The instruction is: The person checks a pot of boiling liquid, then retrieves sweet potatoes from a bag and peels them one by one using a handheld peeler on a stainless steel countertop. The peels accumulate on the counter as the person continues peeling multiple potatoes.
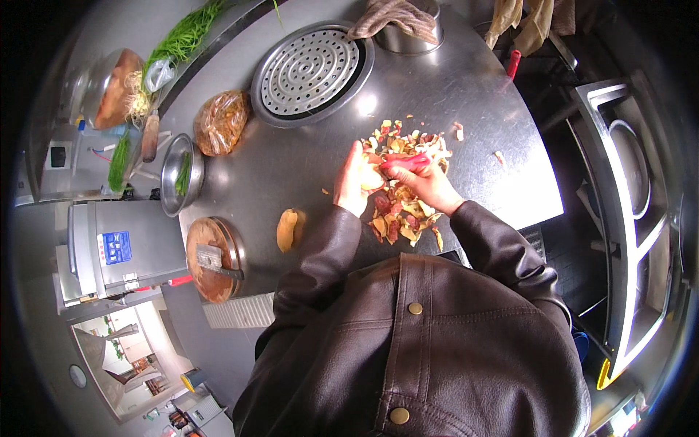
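My left hand point(350, 185) holds a pale, peeled piece of root vegetable or tuber point(371, 176), partly hidden by the fingers. Closed around a red-handled peeler point(407, 162), my right hand point(428, 183) is right beside it; the tool's working end is hard to make out. Beneath and around both hands lies a loose heap of yellowish and reddish peelings point(412, 210) on the steel table point(317, 158). A yellow-brown tuber point(286, 230) rests on the table to the left of my left forearm.
A perforated steamer tray point(310, 71) sits at the back, beside a metal pot point(410, 41) draped with a cloth point(394, 19). On the left are a filled plastic bag point(220, 123), a steel bowl with greens point(170, 180), and a round chopping board point(207, 284) bearing a cleaver point(209, 257).
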Tool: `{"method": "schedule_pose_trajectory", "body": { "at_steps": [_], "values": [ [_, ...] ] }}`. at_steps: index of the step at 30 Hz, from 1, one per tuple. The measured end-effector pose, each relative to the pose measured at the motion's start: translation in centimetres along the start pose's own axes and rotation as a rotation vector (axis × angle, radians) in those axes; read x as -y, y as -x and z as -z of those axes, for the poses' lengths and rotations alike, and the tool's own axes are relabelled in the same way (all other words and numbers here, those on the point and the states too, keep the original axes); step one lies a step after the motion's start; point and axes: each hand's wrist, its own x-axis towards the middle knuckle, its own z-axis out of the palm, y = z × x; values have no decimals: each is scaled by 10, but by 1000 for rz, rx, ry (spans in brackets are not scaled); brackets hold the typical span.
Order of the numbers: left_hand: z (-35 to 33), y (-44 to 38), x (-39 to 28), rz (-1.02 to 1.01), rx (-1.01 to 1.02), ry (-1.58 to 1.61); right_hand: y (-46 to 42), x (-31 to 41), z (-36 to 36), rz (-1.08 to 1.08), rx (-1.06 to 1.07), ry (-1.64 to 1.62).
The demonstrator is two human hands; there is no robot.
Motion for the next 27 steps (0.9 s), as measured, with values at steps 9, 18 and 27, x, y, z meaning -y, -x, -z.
{"method": "schedule_pose_trajectory", "body": {
  "at_steps": [9,18,27],
  "values": [
    [-6,3,-7,29,44,57,-1,6,1,-288,-178,-450],
    [0,1,-8,-81,141,59,-1,-3,5,-398,-115,-487],
    [-6,8,-12,133,142,129,-7,-9,7,-410,-137,-643]
  ]
}}
